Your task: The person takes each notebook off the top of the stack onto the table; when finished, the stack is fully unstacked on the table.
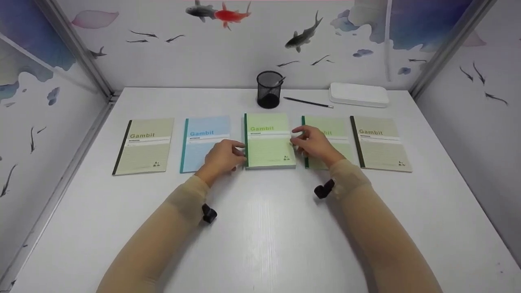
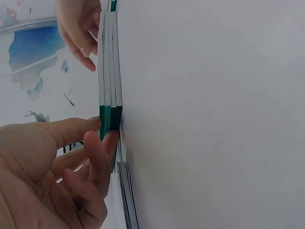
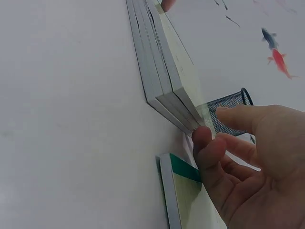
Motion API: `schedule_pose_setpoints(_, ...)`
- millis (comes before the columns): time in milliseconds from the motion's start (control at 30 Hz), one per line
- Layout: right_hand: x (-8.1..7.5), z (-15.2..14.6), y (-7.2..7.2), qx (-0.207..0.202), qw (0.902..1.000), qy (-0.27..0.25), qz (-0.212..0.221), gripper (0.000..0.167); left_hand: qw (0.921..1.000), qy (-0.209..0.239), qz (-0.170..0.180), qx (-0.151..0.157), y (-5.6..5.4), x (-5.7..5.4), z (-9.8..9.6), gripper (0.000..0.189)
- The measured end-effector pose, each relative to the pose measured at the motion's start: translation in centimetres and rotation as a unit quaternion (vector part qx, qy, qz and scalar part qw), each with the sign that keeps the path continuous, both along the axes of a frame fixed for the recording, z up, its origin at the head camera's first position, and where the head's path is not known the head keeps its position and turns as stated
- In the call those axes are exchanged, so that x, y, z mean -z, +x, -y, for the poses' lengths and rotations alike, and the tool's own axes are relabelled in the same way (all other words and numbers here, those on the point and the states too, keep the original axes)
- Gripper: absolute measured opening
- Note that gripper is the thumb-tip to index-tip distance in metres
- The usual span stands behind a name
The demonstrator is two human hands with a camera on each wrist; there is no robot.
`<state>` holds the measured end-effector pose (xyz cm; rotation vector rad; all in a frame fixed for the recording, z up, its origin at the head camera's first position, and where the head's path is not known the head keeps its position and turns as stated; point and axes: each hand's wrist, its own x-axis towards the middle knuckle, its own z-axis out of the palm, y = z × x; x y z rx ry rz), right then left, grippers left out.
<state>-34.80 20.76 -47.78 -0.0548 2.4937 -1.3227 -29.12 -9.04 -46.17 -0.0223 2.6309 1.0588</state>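
In the middle of the table lies a stack of several notebooks, light green on top with a dark green spine on its left. My left hand is at that spine; in the left wrist view its thumb and fingertips touch the spine edges. On the opposite side is my right hand, its fingers loosely bent by the stack's right edge. A fingertip is right at the stack's corner in the right wrist view, with the thumb apart. My right hand partly covers another green notebook; the left overlaps a blue notebook.
Grey-beige notebooks lie at the far left and far right of the row. Behind stand a black mesh pen cup, a pencil and a white case. Printed walls enclose the white table.
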Motion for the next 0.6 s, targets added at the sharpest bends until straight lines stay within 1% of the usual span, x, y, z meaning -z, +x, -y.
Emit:
schedule_pose_setpoints(100,0.2,0.3,-0.6,0.01,0.9997,0.021,0.004,0.056,1.0,-0.003,-0.003,-0.001,0.2,0.1,-0.1,0.047)
schedule_pose_setpoints(167,0.1,0.5,-1.0,0.014,0.9992,0.038,0.001,0.061,1.0,0.0,-0.006,0.0,0.1,0.0,-0.2,0.047)
schedule_pose_setpoints(333,0.1,0.3,-1.2,0.012,0.9984,0.055,0.003,0.061,0.9999,0.006,0.01,0.006,0.2,-0.3,-0.3,0.049)
schedule_pose_setpoints(433,0.3,0.1,-1.2,0.007,0.9987,0.05,0.002,0.058,0.9999,0.004,0.014,0.005,0.3,-0.3,-0.4,0.049)
schedule_pose_setpoints(600,0.6,-0.5,-1.5,0.004,0.9998,0.016,0.007,0.057,0.9999,0.001,0.009,0.006,0.4,-0.1,-0.6,0.05)
